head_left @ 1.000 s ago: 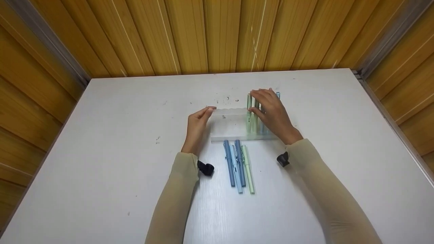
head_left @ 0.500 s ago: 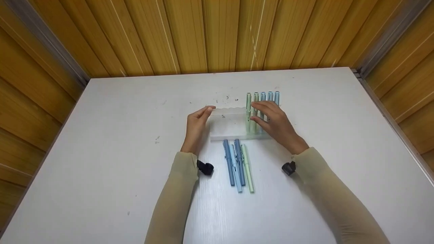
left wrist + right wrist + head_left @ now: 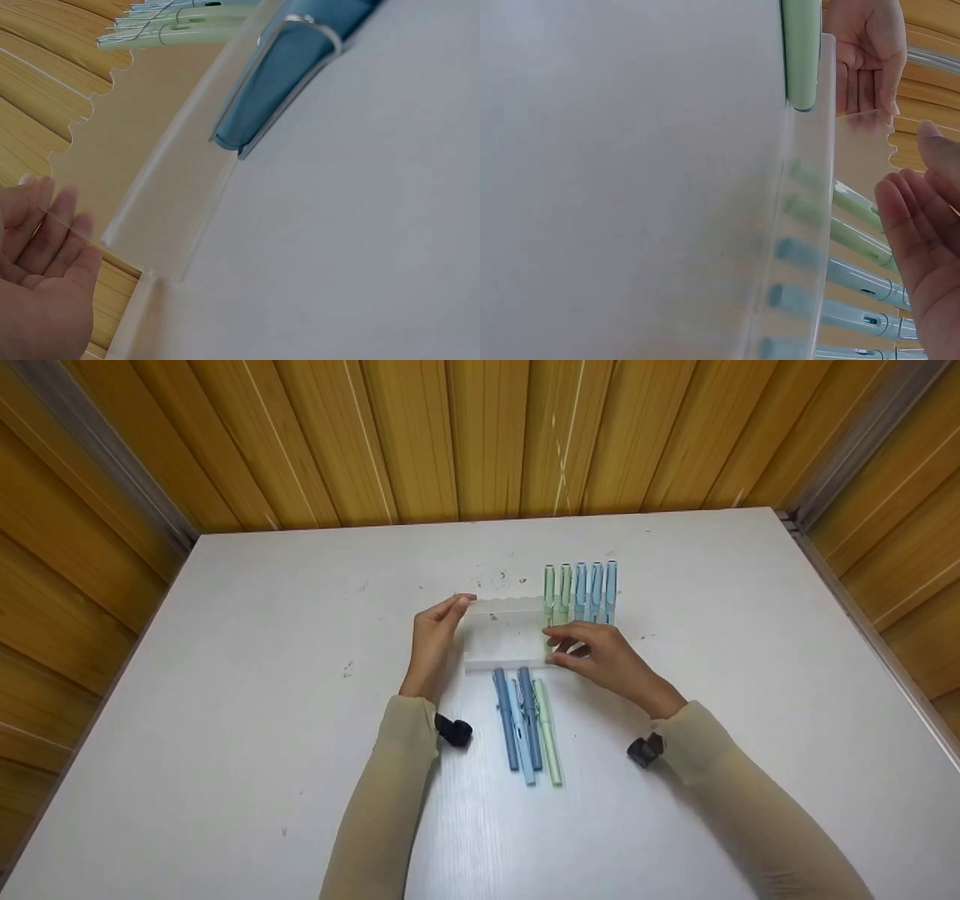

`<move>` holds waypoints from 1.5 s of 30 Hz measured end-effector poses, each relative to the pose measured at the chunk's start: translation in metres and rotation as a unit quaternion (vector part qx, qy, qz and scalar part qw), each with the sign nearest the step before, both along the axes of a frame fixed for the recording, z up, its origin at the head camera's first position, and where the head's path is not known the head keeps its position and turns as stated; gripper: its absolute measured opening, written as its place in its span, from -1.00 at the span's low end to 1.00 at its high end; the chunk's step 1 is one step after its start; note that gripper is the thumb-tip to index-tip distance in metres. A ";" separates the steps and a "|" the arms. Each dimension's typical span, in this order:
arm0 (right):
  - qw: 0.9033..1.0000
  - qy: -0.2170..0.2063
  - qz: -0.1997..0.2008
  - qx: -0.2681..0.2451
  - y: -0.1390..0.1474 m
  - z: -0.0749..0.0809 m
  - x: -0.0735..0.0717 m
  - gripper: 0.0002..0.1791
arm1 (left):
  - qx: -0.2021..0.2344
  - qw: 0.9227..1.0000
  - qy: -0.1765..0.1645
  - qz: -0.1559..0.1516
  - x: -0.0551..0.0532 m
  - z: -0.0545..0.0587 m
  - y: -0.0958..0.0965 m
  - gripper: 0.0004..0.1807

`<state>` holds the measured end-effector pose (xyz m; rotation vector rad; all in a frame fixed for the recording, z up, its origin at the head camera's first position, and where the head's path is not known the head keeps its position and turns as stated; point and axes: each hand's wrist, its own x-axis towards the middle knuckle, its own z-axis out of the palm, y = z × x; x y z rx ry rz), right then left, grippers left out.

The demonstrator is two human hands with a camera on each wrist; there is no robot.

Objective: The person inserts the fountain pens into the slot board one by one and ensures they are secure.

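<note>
A clear plastic pen stand (image 3: 504,636) with a scalloped top edge sits mid-table. Its right part bears two green pens (image 3: 550,585) and three light blue pens (image 3: 596,585), all propped up side by side. My left hand (image 3: 435,645) pinches the stand's upper left corner between thumb and fingers. In front of the propped pens hovers my right hand (image 3: 604,658), fingers loosely bent, thumb apart, nothing held; it hides their lower ends in the head view. Before the stand lie two dark blue pens (image 3: 506,727), a light blue pen (image 3: 526,750) and a green pen (image 3: 549,735).
The white table (image 3: 247,720) has small dark marks on its top. Behind it rises a yellow wood-panelled wall (image 3: 487,442). Black wrist cameras (image 3: 455,732) sit on both sleeves.
My right hand has come down and toward me from the tops of the propped pens, uncovering their caps. My left hand stays at the stand's corner.
</note>
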<state>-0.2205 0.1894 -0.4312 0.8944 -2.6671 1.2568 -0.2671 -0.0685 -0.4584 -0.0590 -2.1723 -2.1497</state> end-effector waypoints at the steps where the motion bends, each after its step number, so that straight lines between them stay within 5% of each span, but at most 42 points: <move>1: 1.000 -0.022 -0.004 0.005 -0.001 0.000 0.001 -0.53 | 0.000 1.000 -0.001 0.001 0.000 0.000 0.000 -0.63; 9: 0.985 -0.171 -0.003 0.024 -0.005 0.002 0.007 -0.44 | 0.001 1.000 -0.005 -0.005 0.000 0.000 0.000 -0.60; 14: 0.976 -0.215 0.005 0.041 -0.008 -0.002 0.008 -0.43 | -0.006 1.000 -0.010 -0.003 0.000 0.000 0.000 -0.60; 29: 0.966 -0.228 -0.011 0.120 -0.025 -0.004 0.012 -0.34 | -0.005 1.000 -0.006 0.002 0.000 -0.001 0.000 -0.64; 36: 0.965 -0.228 -0.008 0.127 -0.028 -0.004 0.012 -0.37 | -0.008 0.999 -0.026 -0.017 0.015 0.025 0.000 -0.65; 42: 0.965 -0.232 -0.002 0.124 -0.026 -0.003 0.011 -0.46 | 0.009 1.000 -0.020 -0.015 0.000 0.003 -0.001 -0.62; 45: 0.964 -0.238 0.001 0.120 -0.024 -0.003 0.010 -0.51 | 0.007 1.000 -0.017 -0.008 -0.002 0.000 0.000 -0.61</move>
